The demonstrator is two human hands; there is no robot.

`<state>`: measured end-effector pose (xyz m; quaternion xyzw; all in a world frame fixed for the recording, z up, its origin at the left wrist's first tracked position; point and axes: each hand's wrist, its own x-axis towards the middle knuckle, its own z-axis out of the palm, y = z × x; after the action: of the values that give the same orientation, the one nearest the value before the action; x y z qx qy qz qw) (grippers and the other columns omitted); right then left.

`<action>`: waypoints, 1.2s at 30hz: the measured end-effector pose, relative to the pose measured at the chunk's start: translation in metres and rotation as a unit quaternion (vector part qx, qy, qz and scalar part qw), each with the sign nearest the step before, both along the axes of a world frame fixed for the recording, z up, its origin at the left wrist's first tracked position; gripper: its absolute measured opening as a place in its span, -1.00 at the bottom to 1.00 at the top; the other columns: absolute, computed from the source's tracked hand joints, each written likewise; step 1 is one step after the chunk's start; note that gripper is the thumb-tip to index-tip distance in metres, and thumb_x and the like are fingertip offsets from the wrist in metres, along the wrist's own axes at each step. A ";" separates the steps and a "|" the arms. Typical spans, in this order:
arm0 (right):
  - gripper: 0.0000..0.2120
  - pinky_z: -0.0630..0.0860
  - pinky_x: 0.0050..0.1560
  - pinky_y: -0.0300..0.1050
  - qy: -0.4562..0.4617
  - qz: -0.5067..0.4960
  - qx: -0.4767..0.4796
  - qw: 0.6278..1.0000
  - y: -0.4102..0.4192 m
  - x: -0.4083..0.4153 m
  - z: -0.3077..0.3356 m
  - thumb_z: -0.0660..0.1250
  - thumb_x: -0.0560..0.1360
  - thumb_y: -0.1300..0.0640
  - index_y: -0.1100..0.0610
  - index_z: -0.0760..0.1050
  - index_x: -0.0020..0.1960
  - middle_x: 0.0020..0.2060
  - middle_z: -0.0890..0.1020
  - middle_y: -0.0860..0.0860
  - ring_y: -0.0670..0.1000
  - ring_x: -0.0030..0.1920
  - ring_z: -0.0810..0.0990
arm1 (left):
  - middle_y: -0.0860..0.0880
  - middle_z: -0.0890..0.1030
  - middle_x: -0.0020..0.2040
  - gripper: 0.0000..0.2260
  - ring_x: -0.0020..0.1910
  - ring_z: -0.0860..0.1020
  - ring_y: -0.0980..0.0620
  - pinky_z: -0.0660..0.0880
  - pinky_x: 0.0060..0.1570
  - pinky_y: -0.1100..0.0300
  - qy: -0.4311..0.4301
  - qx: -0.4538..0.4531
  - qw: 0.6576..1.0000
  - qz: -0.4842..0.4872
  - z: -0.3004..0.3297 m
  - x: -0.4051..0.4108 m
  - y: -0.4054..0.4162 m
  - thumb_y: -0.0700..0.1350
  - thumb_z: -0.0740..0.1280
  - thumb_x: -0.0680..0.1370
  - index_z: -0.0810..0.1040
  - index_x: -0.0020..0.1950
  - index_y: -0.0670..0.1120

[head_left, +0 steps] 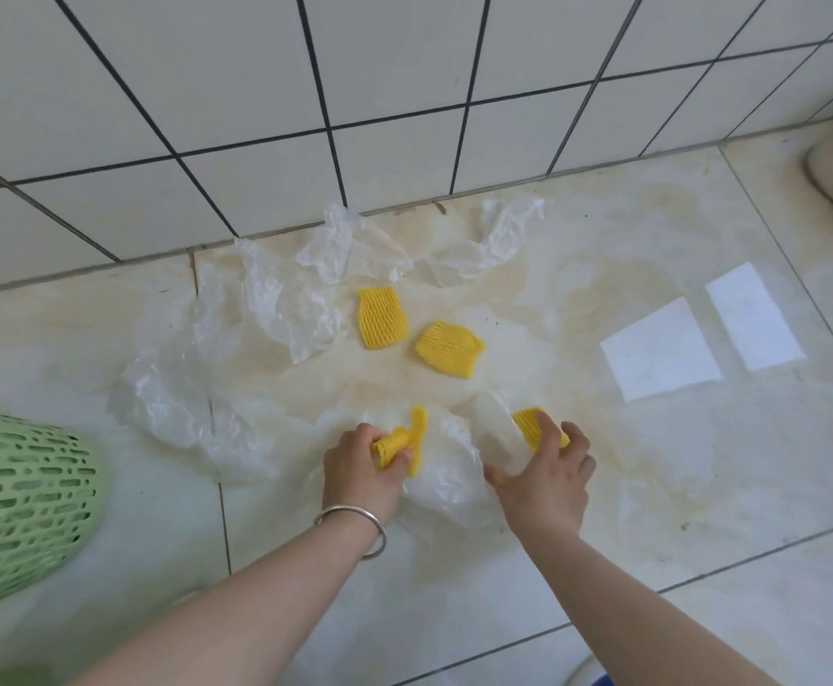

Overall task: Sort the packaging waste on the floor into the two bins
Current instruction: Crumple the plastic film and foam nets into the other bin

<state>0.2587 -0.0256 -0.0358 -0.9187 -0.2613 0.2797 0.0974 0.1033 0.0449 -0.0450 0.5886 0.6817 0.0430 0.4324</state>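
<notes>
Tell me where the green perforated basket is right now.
In the head view, the green perforated basket sits at the far left edge of the floor, left of the left hand and the clear plastic sheets, partly cut off by the frame.

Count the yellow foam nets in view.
4: two nets lie free on the floor, one is gripped in the left hand, one under the right hand. Plastic sheets may hide more.

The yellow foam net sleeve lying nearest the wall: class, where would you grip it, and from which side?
Pinch the yellow foam net sleeve nearest the wall across its narrower far end, coming straight down from above. It lies flat and alone on the floor tile, clear of the crumpled clear plastic film to its left, so nothing blocks a top approach, and the soft mesh should squeeze easily.
</notes>
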 end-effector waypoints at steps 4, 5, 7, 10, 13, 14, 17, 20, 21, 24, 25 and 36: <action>-0.05 0.35 0.24 -0.06 0.006 0.058 -0.046 0.997 -0.008 0.005 -0.012 0.47 0.33 -0.09 -0.05 -0.04 0.52 0.48 0.03 0.02 0.17 0.33 0.16 | -0.14 0.47 0.17 -0.73 0.14 0.48 -0.19 0.36 0.21 0.11 0.049 -0.054 0.997 -0.005 -0.006 0.003 -0.005 -0.02 0.37 0.47 0.51 0.10 -0.12; -0.07 0.32 0.25 -0.09 0.002 0.066 -0.044 0.997 -0.008 0.006 -0.015 0.46 0.35 -0.06 -0.04 -0.03 0.52 0.47 0.04 0.03 0.18 0.30 0.18 | -0.13 0.45 0.19 -0.72 0.15 0.48 -0.19 0.36 0.22 0.11 0.050 -0.061 0.997 -0.003 -0.005 0.005 -0.006 -0.02 0.37 0.47 0.51 0.11 -0.13; -0.14 0.27 0.27 -0.11 -0.004 0.057 -0.024 0.998 -0.005 0.008 -0.019 0.44 0.38 0.03 -0.02 0.02 0.52 0.42 0.14 0.05 0.18 0.24 0.24 | -0.15 0.44 0.19 -0.71 0.15 0.48 -0.20 0.37 0.23 0.09 0.041 -0.069 0.997 0.010 -0.006 0.010 -0.006 -0.03 0.38 0.46 0.50 0.10 -0.14; -0.37 0.37 0.15 -0.07 0.053 0.018 0.014 0.998 0.002 0.012 -0.017 0.35 0.43 0.16 0.00 0.21 0.45 0.23 0.33 0.07 0.17 0.20 0.39 | -0.16 0.44 0.16 -0.76 0.12 0.49 -0.19 0.39 0.17 0.12 0.017 -0.086 0.995 0.039 -0.005 0.019 -0.007 -0.05 0.38 0.46 0.49 0.04 -0.15; -0.68 0.32 -0.09 -0.15 0.120 0.017 0.023 0.992 0.006 0.002 -0.013 0.26 0.51 0.13 0.11 0.40 0.25 -0.02 0.40 0.04 0.16 0.09 0.50 | -0.15 0.50 0.10 -0.85 0.08 0.52 -0.16 0.41 0.06 0.15 0.000 -0.102 0.993 0.062 -0.001 0.026 -0.012 -0.06 0.37 0.47 0.44 -0.09 -0.07; -0.74 0.30 -0.11 -0.15 0.149 0.025 0.029 0.988 0.007 -0.005 -0.010 0.25 0.52 0.13 0.12 0.42 0.20 -0.06 0.42 0.02 0.15 0.07 0.51 | -0.15 0.54 0.06 -0.86 0.05 0.55 -0.16 0.46 0.05 0.11 -0.013 -0.114 0.990 0.078 0.000 0.028 -0.013 -0.05 0.37 0.46 0.44 -0.12 -0.06; -0.80 0.45 -0.03 -0.10 0.271 -0.001 0.062 0.961 0.015 -0.030 0.002 0.22 0.46 0.13 0.02 0.48 0.08 -0.03 0.55 0.05 0.07 0.01 0.56 | -0.14 0.62 -0.07 -0.82 -0.06 0.60 -0.13 0.53 -0.05 0.09 -0.103 -0.191 0.965 0.146 0.015 0.035 -0.012 -0.02 0.33 0.47 0.52 -0.03 -0.11; -0.73 0.41 -0.23 -0.34 0.337 -0.015 0.103 0.936 0.027 -0.047 0.027 0.20 0.51 0.23 0.14 0.45 0.20 0.00 0.52 0.12 -0.05 -0.16 0.48 | -0.11 0.57 0.03 -0.71 0.10 0.56 -0.14 0.46 0.06 0.11 -0.161 -0.224 0.943 0.186 0.030 0.034 -0.009 0.01 0.21 0.54 0.48 0.18 -0.11; -0.74 0.41 -0.26 -0.38 0.337 -0.005 0.118 0.934 0.029 -0.050 0.033 0.18 0.55 0.22 0.16 0.45 0.22 0.06 0.54 0.16 -0.09 -0.20 0.47 | -0.13 0.55 0.13 -0.69 0.19 0.53 -0.14 0.45 0.13 0.09 -0.149 -0.220 0.947 0.182 0.034 0.031 -0.007 -0.01 0.17 0.58 0.42 0.27 -0.12; -0.70 0.38 -0.19 -0.36 0.365 -0.010 0.157 0.917 0.032 -0.060 0.055 0.15 0.56 0.12 0.16 0.45 0.25 0.11 0.60 0.13 0.05 -0.05 0.57 | -0.15 0.60 0.08 -0.58 0.09 0.60 -0.11 0.50 0.16 0.00 -0.157 -0.194 0.955 0.160 0.048 0.022 -0.001 0.15 0.19 0.48 0.45 0.23 -0.07; -0.67 0.40 -0.17 -0.31 0.380 -0.015 0.161 0.911 0.032 -0.065 0.060 0.14 0.53 0.09 0.13 0.45 0.25 0.02 0.63 0.06 0.05 -0.02 0.58 | -0.16 0.62 -0.06 -0.47 -0.08 0.65 -0.05 0.54 0.05 0.01 -0.166 -0.189 0.953 0.170 0.050 0.017 0.001 0.26 0.20 0.35 0.49 0.15 -0.07; -0.64 0.14 0.39 -0.12 0.364 0.060 0.197 0.908 0.021 -0.151 0.117 -0.10 0.62 -0.11 -0.14 0.30 0.33 0.14 0.32 -0.01 0.02 0.33 0.30 | -0.04 0.50 -0.23 -0.81 -0.21 0.47 -0.04 0.37 -0.19 0.17 -0.194 -0.039 0.974 0.113 0.116 -0.066 -0.006 0.05 0.25 0.53 0.40 -0.11 -0.06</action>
<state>0.1079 -0.0051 0.0809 -0.6977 -0.3117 0.5432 0.3480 0.0372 0.0387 0.0710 0.4707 0.6485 0.1782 0.5711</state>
